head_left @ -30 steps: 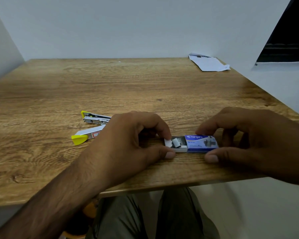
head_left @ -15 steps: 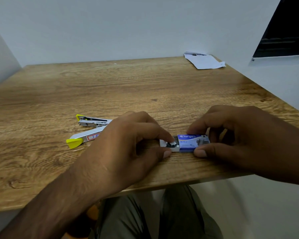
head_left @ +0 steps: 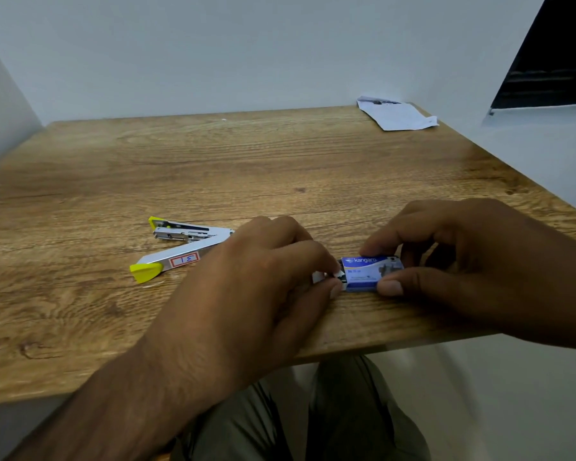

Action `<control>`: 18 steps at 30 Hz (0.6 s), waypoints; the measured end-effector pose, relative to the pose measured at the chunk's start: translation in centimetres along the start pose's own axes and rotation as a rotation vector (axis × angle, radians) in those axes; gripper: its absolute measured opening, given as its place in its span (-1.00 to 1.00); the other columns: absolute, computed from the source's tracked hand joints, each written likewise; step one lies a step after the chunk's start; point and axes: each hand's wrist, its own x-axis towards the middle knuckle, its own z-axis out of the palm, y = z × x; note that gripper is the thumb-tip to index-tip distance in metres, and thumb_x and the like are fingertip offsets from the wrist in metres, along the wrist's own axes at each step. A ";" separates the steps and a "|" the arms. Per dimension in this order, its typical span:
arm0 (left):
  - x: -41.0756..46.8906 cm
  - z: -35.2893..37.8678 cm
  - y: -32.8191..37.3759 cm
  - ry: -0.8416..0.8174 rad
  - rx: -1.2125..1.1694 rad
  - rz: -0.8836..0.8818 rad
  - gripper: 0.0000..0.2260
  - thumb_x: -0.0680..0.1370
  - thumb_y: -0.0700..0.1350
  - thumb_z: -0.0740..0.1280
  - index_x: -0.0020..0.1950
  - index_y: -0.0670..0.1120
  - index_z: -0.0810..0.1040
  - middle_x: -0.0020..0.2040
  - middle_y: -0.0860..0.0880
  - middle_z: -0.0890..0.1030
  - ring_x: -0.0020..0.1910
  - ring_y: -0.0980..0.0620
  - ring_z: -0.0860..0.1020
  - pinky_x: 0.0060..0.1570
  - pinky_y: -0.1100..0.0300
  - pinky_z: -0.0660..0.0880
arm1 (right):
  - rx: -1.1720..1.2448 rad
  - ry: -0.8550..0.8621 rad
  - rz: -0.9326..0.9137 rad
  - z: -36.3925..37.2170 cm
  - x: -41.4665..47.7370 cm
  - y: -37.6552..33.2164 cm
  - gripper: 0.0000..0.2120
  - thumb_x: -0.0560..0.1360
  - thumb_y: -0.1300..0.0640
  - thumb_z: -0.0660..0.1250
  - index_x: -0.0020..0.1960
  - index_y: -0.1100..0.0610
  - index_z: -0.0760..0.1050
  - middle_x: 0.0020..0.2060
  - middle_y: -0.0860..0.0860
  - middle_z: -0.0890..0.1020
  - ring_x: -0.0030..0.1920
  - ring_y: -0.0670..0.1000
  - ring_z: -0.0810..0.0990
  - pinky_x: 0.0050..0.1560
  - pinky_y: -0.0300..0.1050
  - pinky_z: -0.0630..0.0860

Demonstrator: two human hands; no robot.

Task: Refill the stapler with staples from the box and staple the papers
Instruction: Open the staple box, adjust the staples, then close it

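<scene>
A small blue staple box lies near the front edge of the wooden table. My right hand pinches the box's blue sleeve between thumb and forefinger. My left hand pinches the white inner tray at the box's left end, which sticks out only a little. The stapler, silver with yellow tips, lies opened in a V on the table to the left of my left hand. The papers lie at the far right corner of the table.
White walls close in the table at the back and on both sides. The table's front edge runs just below my hands, with my legs underneath. A dark opening shows at the upper right.
The white inner tray has slid back into the blue sleeve, so less of it and the staples shows. Both hands stay on the box; the view has shifted slightly.
</scene>
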 end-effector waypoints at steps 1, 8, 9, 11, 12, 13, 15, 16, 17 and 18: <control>0.1 0.0 0.0 0.001 -0.017 -0.009 -0.84 0.56 0.07 0.32 0.02 0.10 0.68 -0.04 0.12 0.61 -0.03 0.04 0.59 -0.08 0.01 0.54 | 0.002 0.000 -0.002 0.0 0.0 0.0 -0.59 0.27 -0.26 0.35 0.10 -0.30 0.61 -0.08 -0.32 0.59 -0.05 -0.22 0.58 -0.09 -0.04 0.61; 1.1 -0.6 0.3 -0.043 -0.087 -0.103 -0.85 0.49 0.10 0.33 -0.02 0.15 0.66 -0.14 0.15 0.60 -0.11 0.14 0.55 -0.11 0.06 0.51 | 0.004 0.002 0.005 0.2 -0.1 -0.1 -0.58 0.26 -0.29 0.33 0.10 -0.31 0.60 -0.13 -0.27 0.60 -0.06 -0.21 0.57 -0.07 -0.03 0.61; 1.1 -0.7 0.4 -0.053 -0.082 -0.105 -0.84 0.49 0.10 0.32 -0.01 0.15 0.66 -0.15 0.15 0.60 -0.12 0.15 0.54 -0.13 0.10 0.49 | 0.002 0.000 0.006 0.3 -0.1 -0.1 -0.58 0.26 -0.29 0.33 0.11 -0.31 0.59 -0.13 -0.27 0.60 -0.07 -0.21 0.57 -0.07 -0.03 0.61; 1.1 -0.9 0.5 -0.061 -0.079 -0.117 -0.84 0.48 0.11 0.33 -0.04 0.14 0.66 -0.16 0.14 0.60 -0.15 0.16 0.54 -0.16 0.16 0.46 | -0.002 -0.005 0.007 0.3 -0.1 -0.1 -0.58 0.26 -0.29 0.32 0.11 -0.32 0.59 -0.12 -0.28 0.60 -0.05 -0.22 0.56 -0.06 -0.04 0.61; 1.1 -0.9 0.5 -0.063 -0.084 -0.131 -0.84 0.47 0.11 0.33 -0.05 0.14 0.66 -0.16 0.14 0.60 -0.14 0.17 0.54 -0.16 0.17 0.45 | -0.004 -0.008 0.006 0.3 -0.1 -0.1 -0.58 0.26 -0.30 0.32 0.11 -0.32 0.59 -0.12 -0.29 0.59 -0.04 -0.23 0.56 -0.06 -0.04 0.60; 1.1 -1.0 0.5 -0.065 -0.093 -0.146 -0.84 0.46 0.12 0.33 -0.06 0.14 0.66 -0.16 0.14 0.60 -0.14 0.16 0.55 -0.15 0.16 0.46 | -0.005 -0.008 0.005 0.3 -0.1 -0.1 -0.58 0.26 -0.31 0.31 0.11 -0.33 0.58 -0.10 -0.31 0.59 -0.03 -0.24 0.55 -0.07 -0.05 0.60; 1.2 -1.0 0.7 -0.070 -0.099 -0.174 -0.84 0.45 0.13 0.33 -0.08 0.14 0.66 -0.17 0.15 0.61 -0.13 0.16 0.55 -0.14 0.16 0.47 | -0.003 -0.003 0.004 0.2 0.0 -0.2 -0.57 0.26 -0.31 0.31 0.12 -0.34 0.57 -0.07 -0.34 0.58 -0.03 -0.25 0.55 -0.07 -0.05 0.60; 1.2 -1.0 0.8 -0.067 -0.095 -0.187 -0.84 0.44 0.12 0.33 -0.10 0.13 0.66 -0.18 0.14 0.60 -0.15 0.17 0.55 -0.15 0.17 0.45 | -0.003 -0.001 0.004 0.2 0.0 -0.2 -0.57 0.26 -0.31 0.31 0.12 -0.34 0.57 -0.07 -0.34 0.58 -0.03 -0.25 0.56 -0.07 -0.05 0.60; 1.4 -1.0 1.0 -0.064 -0.091 -0.203 -0.86 0.44 0.12 0.35 -0.12 0.12 0.66 -0.20 0.14 0.60 -0.17 0.18 0.54 -0.17 0.19 0.43 | -0.005 0.001 0.003 0.2 0.0 -0.2 -0.57 0.26 -0.30 0.32 0.12 -0.34 0.58 -0.08 -0.34 0.58 -0.03 -0.25 0.56 -0.08 -0.05 0.61; 1.5 -1.1 1.1 -0.066 -0.091 -0.222 -0.89 0.46 0.10 0.38 -0.14 0.12 0.65 -0.22 0.14 0.59 -0.20 0.18 0.54 -0.19 0.21 0.41 | -0.006 0.005 0.002 0.3 -0.1 -0.2 -0.57 0.26 -0.30 0.32 0.12 -0.33 0.58 -0.09 -0.33 0.59 -0.03 -0.25 0.56 -0.08 -0.05 0.61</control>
